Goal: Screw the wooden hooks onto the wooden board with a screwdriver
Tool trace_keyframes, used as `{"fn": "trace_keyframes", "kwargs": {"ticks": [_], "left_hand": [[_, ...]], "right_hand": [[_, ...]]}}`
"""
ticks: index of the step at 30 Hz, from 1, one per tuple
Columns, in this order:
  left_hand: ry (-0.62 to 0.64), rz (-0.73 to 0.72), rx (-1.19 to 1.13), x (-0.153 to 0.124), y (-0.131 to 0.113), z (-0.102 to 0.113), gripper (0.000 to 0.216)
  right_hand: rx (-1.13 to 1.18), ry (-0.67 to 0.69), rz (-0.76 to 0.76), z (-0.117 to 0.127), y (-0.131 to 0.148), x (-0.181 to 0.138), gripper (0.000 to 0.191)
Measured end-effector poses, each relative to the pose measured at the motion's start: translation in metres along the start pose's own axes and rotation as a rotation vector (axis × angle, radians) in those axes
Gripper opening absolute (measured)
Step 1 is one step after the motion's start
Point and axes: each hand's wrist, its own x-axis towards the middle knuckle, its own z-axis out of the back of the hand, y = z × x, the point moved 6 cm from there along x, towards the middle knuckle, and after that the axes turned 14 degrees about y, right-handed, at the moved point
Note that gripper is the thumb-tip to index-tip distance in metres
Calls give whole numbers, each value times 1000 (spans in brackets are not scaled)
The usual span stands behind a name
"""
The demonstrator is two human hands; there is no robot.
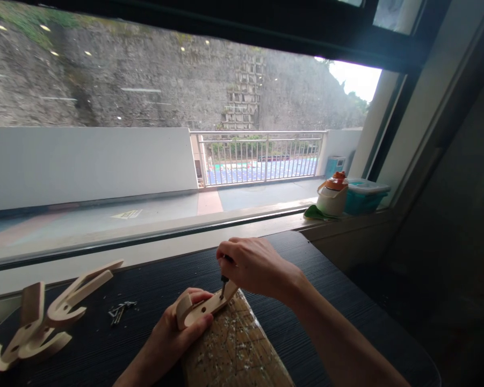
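My left hand (175,325) is closed around the curved end of a pale wooden hook (197,316), its thumb along the near edge. The hook lies on a worn wooden board (236,346) full of small holes and scratches. Above it, my right hand (260,264) grips a dark-handled screwdriver (224,279), which points down at the hook's far hole. A nearer hole in the hook shows open. Whether a screw sits under the tip is too small to tell. My fingers cover most of the handle.
Several screws (121,312) lie loose on the black table (153,285). More wooden hooks (78,295) are piled at the left. On the windowsill at the right stand a white bottle with an orange top (332,196), a green cloth (318,213) and a teal lidded box (365,198).
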Motion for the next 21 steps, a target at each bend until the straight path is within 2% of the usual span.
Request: {"fn": "trace_keyframes", "kwargs": {"ticks": [3,6,10,14,17,21], "left_hand": [[70,4,10,1,-1,-1,27],[97,12,-1,1,-3,-1,28],[93,12,-7,1,-4,-1,29],[7,17,-19,1,-2,-2,30],[-32,26,-20,0,0,-3,31],[4,17,-23,1,-1,-2,30]], "right_hand": [[-24,-10,50,-1,3,1,23],[-65,3,14,-5,1,4,26],[-111,50,-103,-11,-10,8,35],[-114,62,-149,-10,-14,7,39],[-79,53,-122,-7,-12,4,33],[-24,18,-27,-1,-5,-2,21]]}}
